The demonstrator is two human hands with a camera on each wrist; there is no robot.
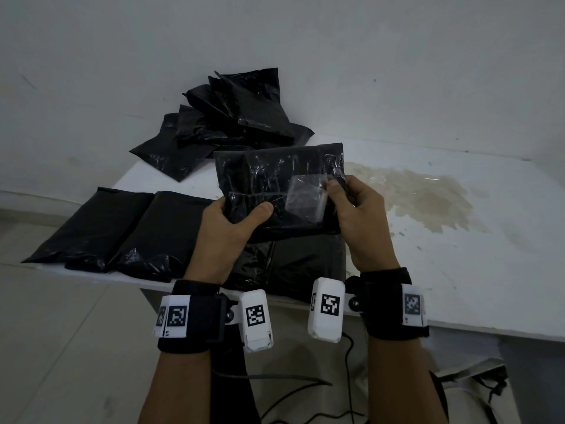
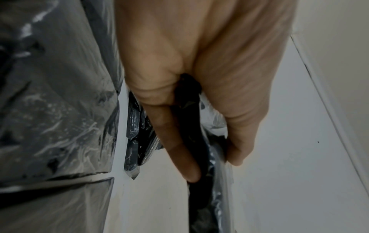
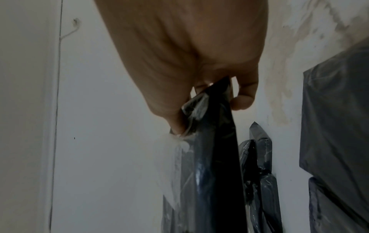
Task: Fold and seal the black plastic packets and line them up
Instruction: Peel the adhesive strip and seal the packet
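At frame centre, a crinkled black plastic packet [image 1: 276, 191] is held above the white table [image 1: 458, 240], long axis left-right. Left hand [image 1: 227, 231] grips its left edge; right hand [image 1: 356, 215] pinches its clear strip [image 1: 305, 195].

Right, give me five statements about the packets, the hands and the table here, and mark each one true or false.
1. Both hands hold one black packet up off the table. True.
2. The right hand rests flat and open on the table. False: it pinches the clear strip at the packet's right side.
3. The left hand has its thumb on the front of the held packet. True.
4. The heap of packets lies at the near right corner of the table. False: it lies at the far left, against the wall.
5. A brownish stain marks the table to the right of the hands. True.
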